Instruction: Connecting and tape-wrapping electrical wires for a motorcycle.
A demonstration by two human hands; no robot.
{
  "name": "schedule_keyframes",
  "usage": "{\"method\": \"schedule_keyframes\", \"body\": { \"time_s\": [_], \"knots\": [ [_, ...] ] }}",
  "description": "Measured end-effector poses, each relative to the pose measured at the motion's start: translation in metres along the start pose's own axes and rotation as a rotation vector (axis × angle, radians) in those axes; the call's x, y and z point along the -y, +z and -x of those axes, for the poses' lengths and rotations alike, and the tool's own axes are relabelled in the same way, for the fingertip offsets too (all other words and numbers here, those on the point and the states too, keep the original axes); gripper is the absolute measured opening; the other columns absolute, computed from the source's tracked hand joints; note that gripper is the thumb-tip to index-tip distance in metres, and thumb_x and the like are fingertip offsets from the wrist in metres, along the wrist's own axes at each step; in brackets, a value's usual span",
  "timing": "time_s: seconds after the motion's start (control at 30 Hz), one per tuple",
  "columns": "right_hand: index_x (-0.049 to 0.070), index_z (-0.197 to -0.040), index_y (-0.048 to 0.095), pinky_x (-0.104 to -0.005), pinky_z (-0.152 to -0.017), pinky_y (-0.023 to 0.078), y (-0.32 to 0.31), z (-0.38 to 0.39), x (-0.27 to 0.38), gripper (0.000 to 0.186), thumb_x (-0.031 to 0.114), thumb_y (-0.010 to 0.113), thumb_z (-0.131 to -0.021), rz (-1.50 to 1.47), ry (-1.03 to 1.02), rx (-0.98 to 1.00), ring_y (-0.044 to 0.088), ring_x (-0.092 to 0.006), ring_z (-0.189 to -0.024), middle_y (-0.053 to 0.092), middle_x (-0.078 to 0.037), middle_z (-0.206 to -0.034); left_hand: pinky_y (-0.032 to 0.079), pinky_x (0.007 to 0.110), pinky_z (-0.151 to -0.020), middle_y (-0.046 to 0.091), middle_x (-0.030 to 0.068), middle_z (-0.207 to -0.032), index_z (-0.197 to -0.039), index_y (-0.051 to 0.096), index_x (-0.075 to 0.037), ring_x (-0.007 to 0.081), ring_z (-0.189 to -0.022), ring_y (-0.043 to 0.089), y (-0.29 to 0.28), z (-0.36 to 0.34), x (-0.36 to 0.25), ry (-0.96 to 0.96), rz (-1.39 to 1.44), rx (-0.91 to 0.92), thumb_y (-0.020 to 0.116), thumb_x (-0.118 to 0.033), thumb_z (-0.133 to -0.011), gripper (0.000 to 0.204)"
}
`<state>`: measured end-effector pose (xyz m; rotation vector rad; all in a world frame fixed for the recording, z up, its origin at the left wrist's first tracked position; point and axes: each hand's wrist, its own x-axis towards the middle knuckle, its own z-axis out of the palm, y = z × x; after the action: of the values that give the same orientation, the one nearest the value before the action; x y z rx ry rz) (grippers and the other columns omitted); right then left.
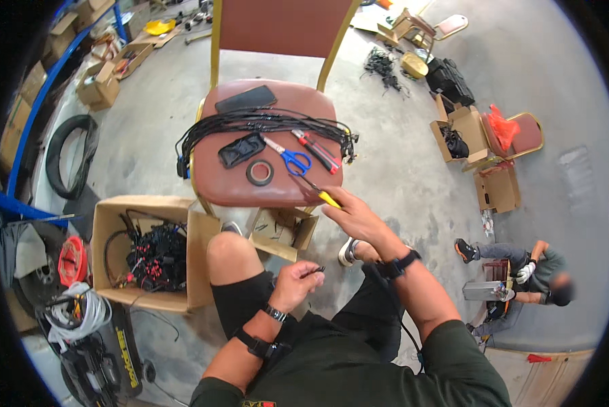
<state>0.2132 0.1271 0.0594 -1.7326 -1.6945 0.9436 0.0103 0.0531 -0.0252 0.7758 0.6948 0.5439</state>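
Note:
In front of me stands a chair with a reddish-brown seat (216, 190). Over its front edge, my right hand (356, 216) is closed on a yellow-handled screwdriver (329, 199), whose thin dark shaft points toward the blue-handled scissors (295, 161). Closer to my lap, my left hand (295, 286) pinches a small black piece (318, 270), too small to make out. On the seat lie a roll of black tape (259, 172), a red utility knife (316, 152), a black pouch-like item (242, 150) and a dark phone (246, 99). A bundle of black cables (250, 121) stretches across the seat.
A cardboard box (199, 261) of tangled black wires stands left of my knee. Beneath the chair sits a smaller open box (274, 251). At the right, another person (521, 275) in gloves handles a grey metal box (484, 291). Blue shelving (26, 129) lines the left side.

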Motion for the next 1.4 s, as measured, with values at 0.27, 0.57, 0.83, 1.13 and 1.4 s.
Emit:
{"method": "schedule_keyframes", "body": {
  "time_s": [0.27, 0.57, 0.83, 1.13, 1.4],
  "knots": [
    [0.01, -0.123, 0.052, -0.0445, -0.088, 0.044, 0.026, -0.089, 0.006, 0.05, 0.024, 0.069, -0.078, 0.618, -0.137, -0.162, 0.052, -0.0383, -0.104, 0.054, -0.021, -0.108, 0.043, 0.019, -0.056, 0.067, 0.0034, -0.08, -0.1, 0.065, 0.001, 0.006, -0.063, 0.056, 0.003, 0.0, 0.003, 0.023, 0.008, -0.011, 0.063, -0.009, -0.087, 0.016],
    [0.007, -0.121, 0.056, -0.0393, -0.087, 0.046, 0.023, -0.036, 0.01, 0.04, 0.008, 0.061, -0.081, 0.219, -0.235, -0.15, 0.056, -0.0318, -0.103, 0.058, -0.016, -0.109, 0.044, 0.02, -0.058, 0.065, 0.0014, -0.077, -0.098, 0.065, 0.001, 0.0057, -0.064, 0.055, -0.003, 0.001, 0.0, 0.025, -0.054, -0.031, 0.062, -0.01, -0.089, 0.015],
    [-0.001, -0.111, 0.055, -0.0302, -0.072, 0.049, 0.094, 0.142, -0.05, 0.03, 0.007, 0.06, -0.082, -0.555, 0.294, 0.225, 0.061, -0.0188, -0.083, 0.064, -0.01, -0.095, 0.049, 0.025, -0.072, 0.064, 0.0046, -0.086, -0.098, 0.062, 0.001, 0.0115, -0.078, 0.06, 0.002, 0.0, 0.01, 0.193, 0.029, 0.008, 0.058, -0.009, -0.092, 0.013],
    [-0.003, -0.115, 0.055, -0.0329, -0.087, 0.047, 0.098, 0.148, -0.029, 0.026, 0.005, 0.051, -0.091, -0.279, 0.115, 0.135, 0.059, -0.0187, -0.1, 0.064, -0.012, -0.104, 0.047, 0.03, -0.093, 0.062, 0.0096, -0.116, -0.121, 0.053, 0.003, 0.0144, -0.106, 0.058, 0.036, 0.036, -0.016, 0.351, -0.108, 0.129, 0.058, -0.005, -0.09, 0.032],
    [0.002, -0.11, 0.062, -0.0275, -0.082, 0.047, 0.06, 0.091, -0.028, 0.019, 0.008, 0.052, -0.095, -0.457, -0.005, 0.131, 0.058, -0.0107, -0.092, 0.066, -0.003, -0.104, 0.05, 0.03, -0.088, 0.063, 0.0136, -0.115, -0.127, 0.051, 0.002, 0.0169, -0.103, 0.061, 0.009, 0.107, -0.04, 0.596, -0.228, -0.101, 0.06, -0.004, -0.089, 0.04]
  ]
}}
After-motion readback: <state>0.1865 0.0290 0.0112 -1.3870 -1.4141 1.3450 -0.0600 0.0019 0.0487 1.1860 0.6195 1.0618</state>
